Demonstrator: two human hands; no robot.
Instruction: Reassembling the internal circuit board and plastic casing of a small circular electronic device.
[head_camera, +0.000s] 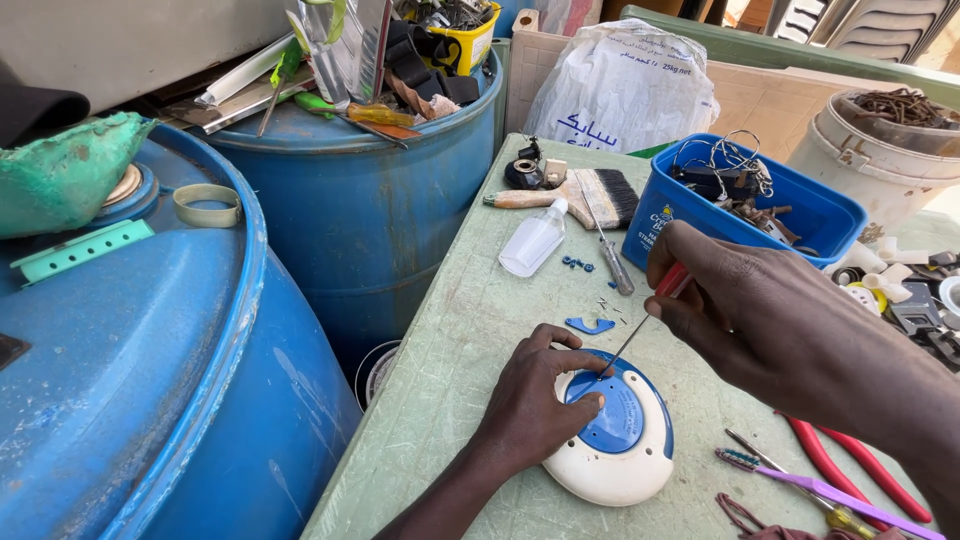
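Observation:
A round white device with a blue centre panel (615, 440) lies on the pale green table (450, 360). My left hand (535, 395) rests on its left side, fingers pressing the blue panel. My right hand (745, 310) grips a thin screwdriver with a red handle (650, 315), its tip touching the upper edge of the blue panel. A small blue plastic piece (588, 325) lies just behind the device, and tiny blue bits (576, 265) lie farther back.
Two big blue drums (180, 380) stand left of the table. A blue box of parts (790, 205), a paintbrush (585, 192), a clear bottle (533, 240) and a second screwdriver (615, 265) lie behind. Red-handled pliers (850, 465) and a purple tool (840, 495) lie at right.

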